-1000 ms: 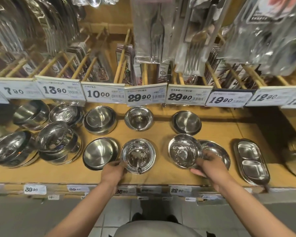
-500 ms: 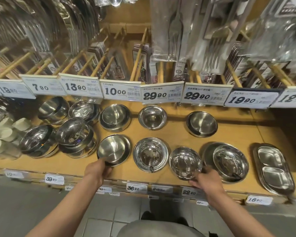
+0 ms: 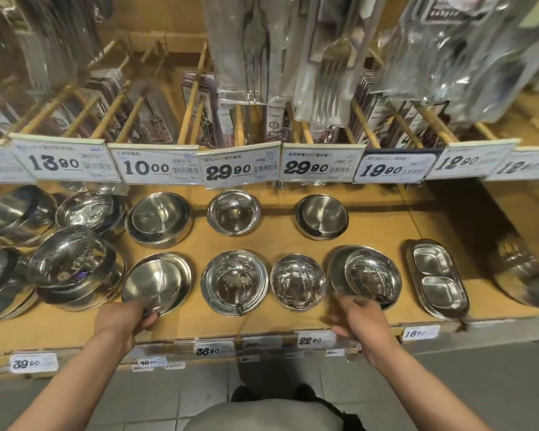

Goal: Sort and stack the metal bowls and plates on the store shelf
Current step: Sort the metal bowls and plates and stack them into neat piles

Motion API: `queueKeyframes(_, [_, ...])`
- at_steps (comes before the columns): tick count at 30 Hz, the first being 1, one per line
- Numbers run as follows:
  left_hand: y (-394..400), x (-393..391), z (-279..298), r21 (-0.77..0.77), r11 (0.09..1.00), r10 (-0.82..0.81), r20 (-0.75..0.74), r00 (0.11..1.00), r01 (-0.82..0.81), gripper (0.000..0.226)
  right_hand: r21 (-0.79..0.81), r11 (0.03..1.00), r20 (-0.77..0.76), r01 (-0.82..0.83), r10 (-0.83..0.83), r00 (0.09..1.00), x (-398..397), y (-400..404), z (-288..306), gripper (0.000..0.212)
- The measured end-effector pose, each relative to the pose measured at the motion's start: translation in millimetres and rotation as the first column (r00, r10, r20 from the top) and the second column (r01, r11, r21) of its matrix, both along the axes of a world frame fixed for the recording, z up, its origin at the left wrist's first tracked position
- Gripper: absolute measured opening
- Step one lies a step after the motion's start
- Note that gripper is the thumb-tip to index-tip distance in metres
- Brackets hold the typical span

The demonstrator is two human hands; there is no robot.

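Observation:
My left hand (image 3: 128, 318) grips the near rim of a flat-bottomed steel plate (image 3: 157, 279) in the front row of the wooden shelf (image 3: 374, 231), thumb on top of the rim. To its right stand a shiny deep bowl (image 3: 234, 283) and a smaller shiny bowl (image 3: 297, 281). My right hand (image 3: 357, 317) is blurred, its fingertips at the near rim of a shallow dish stack (image 3: 369, 275); I cannot tell whether it grips. A two-compartment tray stack (image 3: 437, 273) lies at the far right.
The back row holds a matte bowl stack (image 3: 159, 217), a shiny bowl (image 3: 234, 216) and a matte bowl (image 3: 322, 216). Tilted bowl stacks (image 3: 75, 265) crowd the left. Price tags (image 3: 240, 169) and hanging cutlery packs (image 3: 327, 79) overhang the shelf.
My right hand set the small bowl down beside the deep bowl and moved right to the shallow dish. My left hand moved from the deep bowl to the flat plate and took hold of its rim.

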State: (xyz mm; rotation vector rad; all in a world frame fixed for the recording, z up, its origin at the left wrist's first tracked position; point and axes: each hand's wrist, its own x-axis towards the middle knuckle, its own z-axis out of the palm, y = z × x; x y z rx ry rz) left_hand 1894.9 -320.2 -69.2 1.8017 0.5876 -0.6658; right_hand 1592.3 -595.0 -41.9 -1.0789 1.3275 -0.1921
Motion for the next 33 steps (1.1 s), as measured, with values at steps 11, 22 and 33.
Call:
queueKeyframes(11, [-8, -8, 25, -0.099, 0.994, -0.038, 0.116, 0.993, 0.049, 0.048, -0.435, 0.899, -0.427, -0.048, -0.160, 0.890, -43, -71, 3, 0.048])
queueKeyframes(22, [-27, -50, 73, -0.241, 0.964, -0.085, 0.106, 0.991, 0.108, 0.033, -0.315, 0.791, -0.661, -0.524, 0.214, 0.719, -44, -105, 6, 0.029])
queueKeyframes(33, [-25, -62, 77, -0.313, 0.939, -0.131, 0.057, 0.990, 0.142, 0.043, -0.333, 0.814, -0.460, -0.476, 0.301, 0.835, -17, -110, 41, 0.009])
